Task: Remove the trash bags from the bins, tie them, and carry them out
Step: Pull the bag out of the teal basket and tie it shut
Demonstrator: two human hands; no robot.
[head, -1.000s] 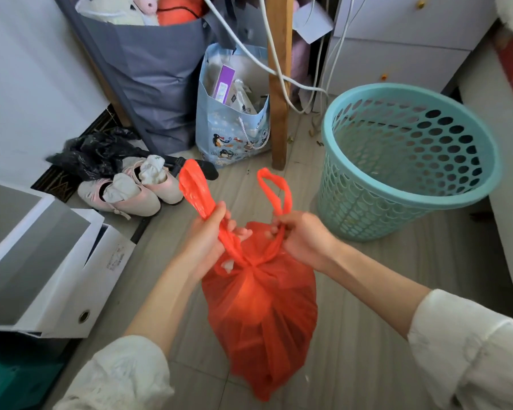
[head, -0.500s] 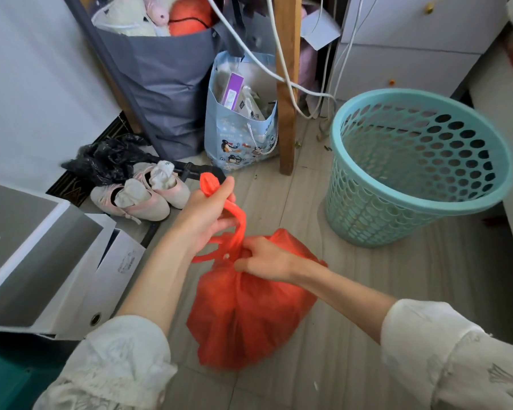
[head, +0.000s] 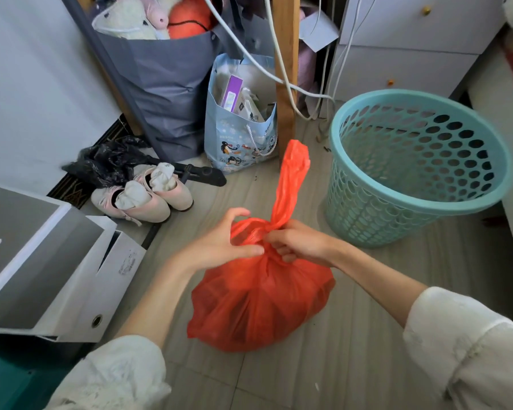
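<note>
A full red trash bag (head: 261, 303) rests on the grey floor in the middle of the view. My left hand (head: 219, 244) pinches the gathered plastic at the bag's neck from the left. My right hand (head: 296, 244) grips the same neck from the right, and one red handle strip (head: 290, 179) sticks straight up above it. To the right, tilted and with no bag in it, stands a teal perforated bin (head: 412, 170).
White file boxes (head: 57, 270) lie at the left. Pink shoes (head: 148, 196) and a black plastic bag (head: 107, 161) sit behind them. A blue gift bag (head: 240, 137), a grey tote (head: 166, 84), a wooden post (head: 283, 69) with white cables and white drawers (head: 403, 54) line the back.
The bag went from hanging to resting on the floor. Both hands moved from the two handles down to the neck, and one handle now stands upright.
</note>
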